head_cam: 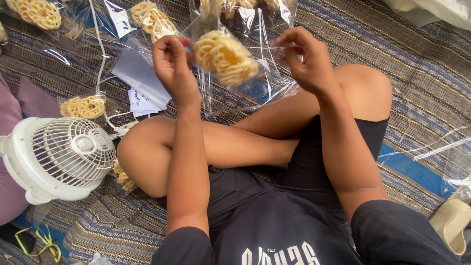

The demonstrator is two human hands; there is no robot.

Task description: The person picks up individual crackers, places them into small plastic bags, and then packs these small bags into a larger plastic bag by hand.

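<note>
I sit cross-legged on a striped woven mat [343, 39]. Both my hands are raised over my knees and hold one clear plastic bag [267, 68] between them. My left hand [172, 66] pinches the bag's left top edge. My right hand [305, 59] pinches its right top edge with fingertips closed. Inside the bag sit yellow coiled lattice snacks [225, 56], bunched near the left side. The bag's lower part hangs loose down to my right knee.
A small white table fan [64, 157] lies face-up at the left. Packed snack bags [83, 106] and more snack bags [152, 19] lie on the mat, with paper labels [142, 103] between them. Empty clear bags [441, 152] lie at the right, a beige slipper [451, 223] beyond.
</note>
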